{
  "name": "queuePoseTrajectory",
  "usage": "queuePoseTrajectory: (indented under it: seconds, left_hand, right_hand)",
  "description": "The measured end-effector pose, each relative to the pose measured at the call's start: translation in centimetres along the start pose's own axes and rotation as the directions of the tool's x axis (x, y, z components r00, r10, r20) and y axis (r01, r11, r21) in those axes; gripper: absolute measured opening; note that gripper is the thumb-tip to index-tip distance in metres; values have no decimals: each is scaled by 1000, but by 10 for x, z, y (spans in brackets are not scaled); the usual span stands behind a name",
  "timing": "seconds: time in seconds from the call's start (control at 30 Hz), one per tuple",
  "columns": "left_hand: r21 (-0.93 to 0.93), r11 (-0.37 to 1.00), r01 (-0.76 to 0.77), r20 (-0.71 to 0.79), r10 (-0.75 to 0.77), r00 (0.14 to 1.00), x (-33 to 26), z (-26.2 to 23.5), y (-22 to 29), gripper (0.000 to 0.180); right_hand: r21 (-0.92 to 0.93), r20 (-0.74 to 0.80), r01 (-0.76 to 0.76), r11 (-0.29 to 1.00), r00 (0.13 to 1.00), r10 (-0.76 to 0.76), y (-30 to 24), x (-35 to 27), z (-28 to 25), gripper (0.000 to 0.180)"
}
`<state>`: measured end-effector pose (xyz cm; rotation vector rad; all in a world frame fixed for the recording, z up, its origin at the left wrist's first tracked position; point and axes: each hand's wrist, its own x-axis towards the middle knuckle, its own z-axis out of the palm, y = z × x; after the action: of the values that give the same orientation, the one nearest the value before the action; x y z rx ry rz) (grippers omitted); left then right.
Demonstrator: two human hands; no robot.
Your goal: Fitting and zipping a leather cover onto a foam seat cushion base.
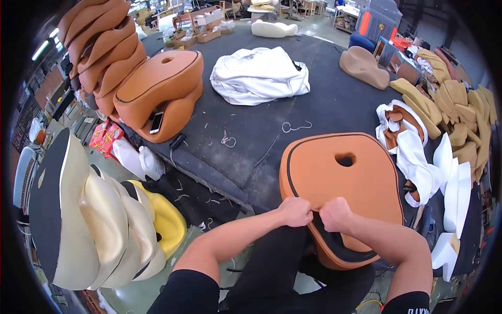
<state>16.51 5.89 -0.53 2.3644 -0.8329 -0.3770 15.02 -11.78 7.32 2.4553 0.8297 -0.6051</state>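
An orange seat cushion [340,180] with black piping and an oval hole leans between the table edge and my legs. Its near left edge is raised, and a black underside shows below the lifted orange cover. My left hand [295,211] is closed in a fist on the cover's edge. Close to it, my right hand [335,213] grips the same edge, with a short stretch of orange material pulled between the two fists. The fingertips of both hands are hidden from view.
The black table [246,152] carries a white fabric bundle [260,76], stacked orange cushions [159,78] with a phone [156,122], and a brown foam piece [364,67]. Cream foam pieces [104,225] stand at left. White covers [415,152] and tan foam scraps [460,110] lie right.
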Motion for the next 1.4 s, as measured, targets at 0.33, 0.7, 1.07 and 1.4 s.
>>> queuePoseTrajectory:
  seconds: [0.33,0.7,1.07,1.4]
  left_hand:
    - [18,999,45,11,-45,999,0,-8,-1,35]
    - [93,995,42,46,-46,998,-3,-12,-8,31]
    - [-9,996,-88,156,88,984,13,-12,-7,32]
    - [34,997,-72,332,57,942,11,8,53,31]
  right_hand:
    - [189,458,43,981,880,-127,34,25,-20,28]
    - [96,347,35,995,936,-67,32,30,3,28]
    - [431,-9,0,902,1000,5,5,-13,34,23]
    - [408,-33,-113,906,990,138,-16,-32,51,16]
